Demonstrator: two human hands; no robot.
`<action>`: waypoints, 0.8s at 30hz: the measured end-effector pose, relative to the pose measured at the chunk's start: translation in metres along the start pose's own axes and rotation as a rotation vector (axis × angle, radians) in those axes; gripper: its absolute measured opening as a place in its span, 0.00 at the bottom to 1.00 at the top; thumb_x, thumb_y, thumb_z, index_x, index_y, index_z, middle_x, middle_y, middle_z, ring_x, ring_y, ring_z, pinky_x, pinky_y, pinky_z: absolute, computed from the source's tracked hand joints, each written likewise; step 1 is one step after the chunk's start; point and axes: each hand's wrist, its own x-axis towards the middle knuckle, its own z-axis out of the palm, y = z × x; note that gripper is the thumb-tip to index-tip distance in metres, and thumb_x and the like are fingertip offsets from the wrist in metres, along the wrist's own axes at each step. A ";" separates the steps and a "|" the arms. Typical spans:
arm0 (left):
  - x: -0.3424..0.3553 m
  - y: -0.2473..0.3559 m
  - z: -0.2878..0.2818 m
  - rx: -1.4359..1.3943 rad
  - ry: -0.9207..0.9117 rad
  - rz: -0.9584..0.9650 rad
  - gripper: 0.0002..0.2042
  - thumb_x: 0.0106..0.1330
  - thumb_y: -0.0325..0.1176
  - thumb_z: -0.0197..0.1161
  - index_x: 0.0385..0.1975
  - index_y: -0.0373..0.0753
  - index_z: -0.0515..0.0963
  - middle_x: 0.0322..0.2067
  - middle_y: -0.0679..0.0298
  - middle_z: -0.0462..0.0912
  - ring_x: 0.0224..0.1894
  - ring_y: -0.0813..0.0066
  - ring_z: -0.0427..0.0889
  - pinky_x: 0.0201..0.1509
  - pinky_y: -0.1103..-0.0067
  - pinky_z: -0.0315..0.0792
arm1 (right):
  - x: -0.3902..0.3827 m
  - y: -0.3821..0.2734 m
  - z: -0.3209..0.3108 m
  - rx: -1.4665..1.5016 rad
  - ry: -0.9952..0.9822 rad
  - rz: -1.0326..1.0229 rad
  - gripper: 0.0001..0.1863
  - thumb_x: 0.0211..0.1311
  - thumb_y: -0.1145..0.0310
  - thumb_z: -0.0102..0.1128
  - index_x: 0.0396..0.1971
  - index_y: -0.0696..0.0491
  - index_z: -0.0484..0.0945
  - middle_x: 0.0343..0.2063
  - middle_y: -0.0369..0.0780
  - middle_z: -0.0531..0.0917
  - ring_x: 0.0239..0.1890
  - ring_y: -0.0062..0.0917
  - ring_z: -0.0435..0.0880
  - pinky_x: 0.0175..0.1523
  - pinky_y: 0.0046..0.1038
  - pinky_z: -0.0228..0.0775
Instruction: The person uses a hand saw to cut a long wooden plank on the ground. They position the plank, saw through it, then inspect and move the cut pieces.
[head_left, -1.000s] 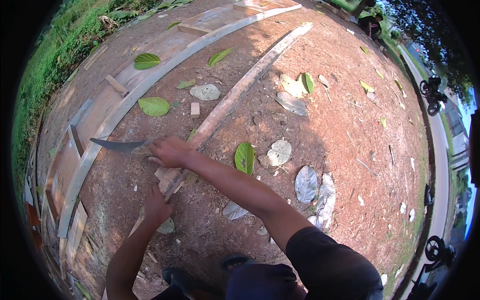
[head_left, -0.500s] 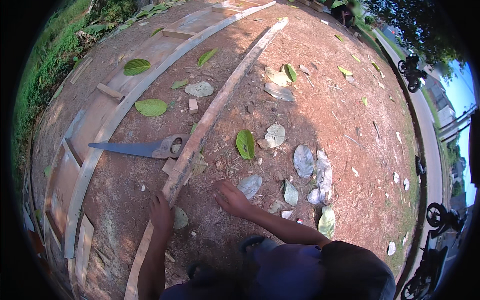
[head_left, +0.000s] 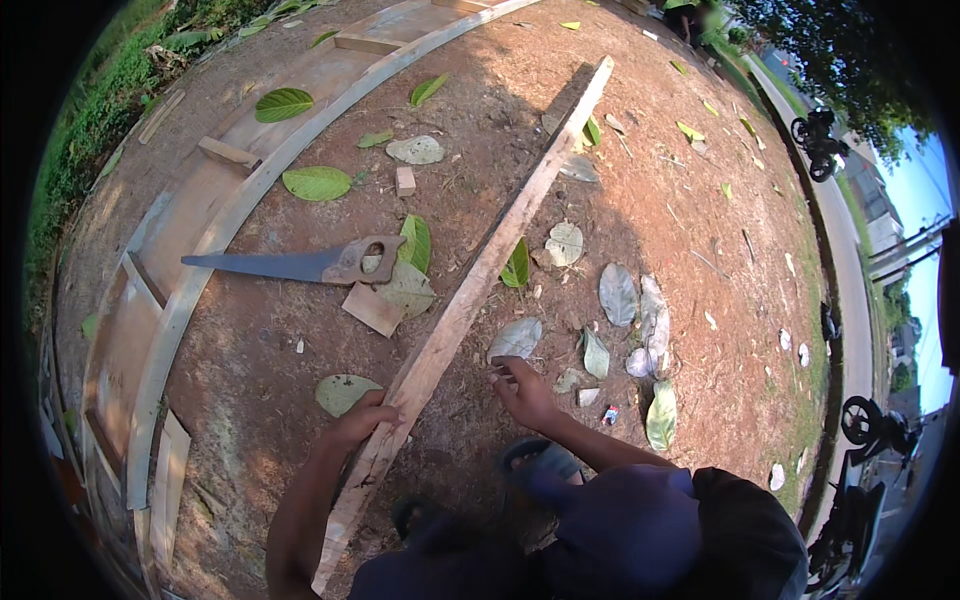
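A long, narrow wooden plank (head_left: 470,300) slants from beside my legs to the upper middle of the view. My left hand (head_left: 368,418) grips its left edge near the lower end, thumb lying over the top face. To the right of the plank, my right hand (head_left: 525,392) is off the wood with fingers apart, close to a pale dry leaf (head_left: 516,339). Left of the plank, a handsaw (head_left: 300,264) with a wooden handle lies on the ground. A small square wood offcut (head_left: 373,309) rests just below its handle.
A long timber frame (head_left: 222,232) with crosspieces curves along the left. A small wood block (head_left: 405,181) and several green and dry leaves (head_left: 317,183) are scattered over the dirt. Motorcycles (head_left: 870,425) stand by the road at right; a person (head_left: 688,20) is far off.
The plank has shifted to the right and turned over somewhat, uncovering the saw handle and offcut. My left hand moved right with it; my right hand also moved right.
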 end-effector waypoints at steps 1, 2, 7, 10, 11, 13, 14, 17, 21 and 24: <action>-0.002 0.001 0.004 -0.112 -0.079 -0.053 0.28 0.56 0.35 0.60 0.56 0.25 0.71 0.34 0.50 0.85 0.33 0.65 0.86 0.41 0.72 0.80 | -0.002 -0.006 0.001 0.012 0.039 0.009 0.18 0.70 0.67 0.59 0.55 0.58 0.73 0.47 0.48 0.81 0.49 0.36 0.84 0.49 0.35 0.77; 0.003 -0.001 0.005 -0.214 -0.162 -0.059 0.29 0.57 0.33 0.58 0.58 0.24 0.66 0.36 0.44 0.85 0.30 0.59 0.86 0.38 0.68 0.83 | -0.002 -0.009 0.003 0.023 0.078 0.016 0.18 0.71 0.68 0.59 0.56 0.59 0.72 0.47 0.47 0.81 0.49 0.33 0.85 0.49 0.34 0.78; 0.026 -0.046 0.009 -0.274 -0.218 -0.145 0.27 0.60 0.33 0.57 0.58 0.25 0.65 0.36 0.42 0.84 0.31 0.57 0.87 0.41 0.66 0.84 | -0.001 -0.014 0.012 0.068 0.058 0.070 0.21 0.69 0.68 0.60 0.58 0.58 0.71 0.50 0.48 0.79 0.49 0.36 0.84 0.50 0.36 0.77; 0.035 -0.041 0.002 -0.239 -0.189 -0.158 0.27 0.62 0.34 0.58 0.59 0.26 0.66 0.39 0.43 0.84 0.33 0.57 0.87 0.42 0.66 0.83 | 0.004 -0.014 0.015 0.033 0.031 0.016 0.21 0.68 0.68 0.60 0.58 0.58 0.72 0.50 0.49 0.79 0.49 0.37 0.83 0.50 0.36 0.77; 0.033 -0.040 -0.001 -0.248 -0.204 -0.151 0.27 0.62 0.35 0.59 0.59 0.26 0.66 0.40 0.43 0.83 0.36 0.56 0.87 0.44 0.66 0.82 | 0.001 -0.014 0.016 0.014 0.025 -0.010 0.21 0.68 0.69 0.60 0.58 0.58 0.72 0.50 0.49 0.79 0.49 0.37 0.82 0.50 0.36 0.77; 0.030 -0.050 -0.006 -0.107 -0.114 -0.092 0.28 0.62 0.37 0.60 0.59 0.26 0.67 0.44 0.43 0.82 0.42 0.55 0.86 0.49 0.66 0.80 | 0.003 -0.012 0.021 0.020 0.030 0.001 0.21 0.68 0.68 0.61 0.58 0.57 0.72 0.49 0.49 0.79 0.50 0.38 0.82 0.50 0.37 0.76; 0.035 -0.056 -0.008 0.051 -0.007 -0.034 0.28 0.62 0.38 0.61 0.59 0.26 0.68 0.46 0.43 0.81 0.45 0.54 0.85 0.51 0.65 0.78 | 0.006 -0.009 0.022 0.002 0.033 -0.004 0.21 0.68 0.68 0.61 0.58 0.57 0.72 0.49 0.50 0.79 0.50 0.39 0.82 0.51 0.37 0.76; 0.024 -0.047 0.010 0.489 0.294 0.030 0.31 0.63 0.44 0.62 0.58 0.26 0.70 0.52 0.44 0.77 0.54 0.48 0.78 0.58 0.64 0.72 | 0.009 -0.009 0.026 -0.045 0.041 -0.008 0.20 0.68 0.69 0.60 0.57 0.58 0.72 0.50 0.50 0.79 0.51 0.40 0.82 0.53 0.37 0.76; -0.004 -0.037 0.057 0.825 0.703 0.255 0.34 0.61 0.50 0.63 0.59 0.28 0.69 0.52 0.45 0.75 0.53 0.48 0.77 0.58 0.60 0.70 | 0.021 -0.011 0.027 -0.224 0.118 -0.267 0.17 0.67 0.71 0.61 0.54 0.59 0.74 0.49 0.50 0.79 0.51 0.41 0.82 0.54 0.36 0.75; 0.008 -0.059 0.064 1.109 0.961 0.290 0.39 0.58 0.56 0.65 0.61 0.30 0.68 0.54 0.47 0.73 0.56 0.50 0.73 0.60 0.57 0.66 | 0.035 -0.019 0.032 -0.274 0.159 -0.361 0.15 0.65 0.72 0.62 0.50 0.58 0.76 0.45 0.49 0.79 0.48 0.44 0.80 0.52 0.39 0.74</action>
